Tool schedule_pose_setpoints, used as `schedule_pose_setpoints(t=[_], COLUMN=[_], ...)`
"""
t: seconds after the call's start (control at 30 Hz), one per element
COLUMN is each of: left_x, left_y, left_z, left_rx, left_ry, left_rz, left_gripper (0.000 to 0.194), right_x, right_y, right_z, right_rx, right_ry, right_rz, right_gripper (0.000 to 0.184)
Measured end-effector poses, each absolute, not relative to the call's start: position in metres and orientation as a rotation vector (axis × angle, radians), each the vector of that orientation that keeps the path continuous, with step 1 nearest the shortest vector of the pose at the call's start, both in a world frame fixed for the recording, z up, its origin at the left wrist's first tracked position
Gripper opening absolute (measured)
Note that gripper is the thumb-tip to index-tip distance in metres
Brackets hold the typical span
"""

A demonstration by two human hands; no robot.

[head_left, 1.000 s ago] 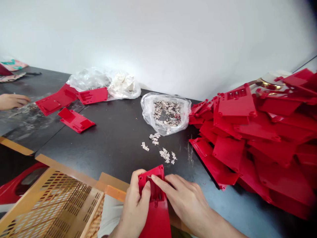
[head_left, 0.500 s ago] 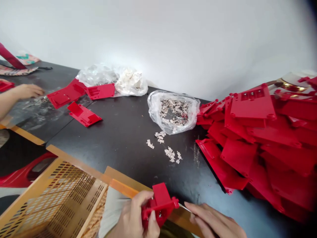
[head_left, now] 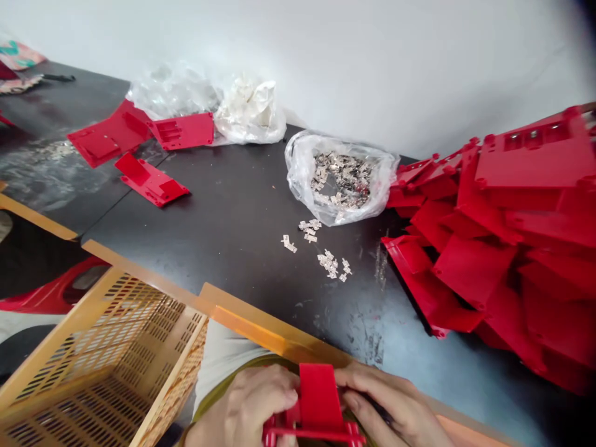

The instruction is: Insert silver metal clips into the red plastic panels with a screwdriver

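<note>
At the bottom centre, my left hand grips a red plastic part with a raised block and a flanged edge. My right hand is at the part's right side, its fingers closed around a slim tool, of which only a dark stretch shows. The tool's tip is hidden behind the red part. Beyond my hands, small metal clips lie loose on the black table. Behind them stands an open clear plastic bag holding many more metal pieces.
A large heap of red plastic parts fills the right side. Farther left lie a few red panels near two plastic bags. A yellow slatted crate stands below the table edge at left.
The red part has turned and moved down and right, with its block now facing up. My right hand has come closer against it. The co-worker's hand at left is out of view.
</note>
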State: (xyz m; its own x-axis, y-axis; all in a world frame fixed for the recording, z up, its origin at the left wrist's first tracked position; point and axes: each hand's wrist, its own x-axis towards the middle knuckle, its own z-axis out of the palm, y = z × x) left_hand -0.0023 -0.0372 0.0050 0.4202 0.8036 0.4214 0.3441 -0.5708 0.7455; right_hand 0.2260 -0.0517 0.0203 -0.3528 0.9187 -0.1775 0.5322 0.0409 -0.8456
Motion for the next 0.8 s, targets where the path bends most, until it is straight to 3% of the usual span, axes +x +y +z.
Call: schedule_pose_setpoints(t=[0.27,0.4,0.8], left_x=[0.001,0.001,-0.006], left_y=[-0.047,-0.044,-0.038], left_z=[-0.025,-0.027,-0.016], left_rx=[1.930,1.913,1.937], left_ry=[0.656,0.649,0.687], left_rz=[1.215,1.204,0.916], left_gripper=[0.020,0.019,0.019], right_x=[0.219,0.217,0.225], right_y=[-0.041,-0.039,-0.028], right_z=[0.027,0.029,0.029], right_rx=[-1.261,-1.249,-1.163], right_ry=[-1.789,-1.733,-2.039], right_rz=[1.723,1.753,1.718], right_gripper=[0.023,0.029,0.018])
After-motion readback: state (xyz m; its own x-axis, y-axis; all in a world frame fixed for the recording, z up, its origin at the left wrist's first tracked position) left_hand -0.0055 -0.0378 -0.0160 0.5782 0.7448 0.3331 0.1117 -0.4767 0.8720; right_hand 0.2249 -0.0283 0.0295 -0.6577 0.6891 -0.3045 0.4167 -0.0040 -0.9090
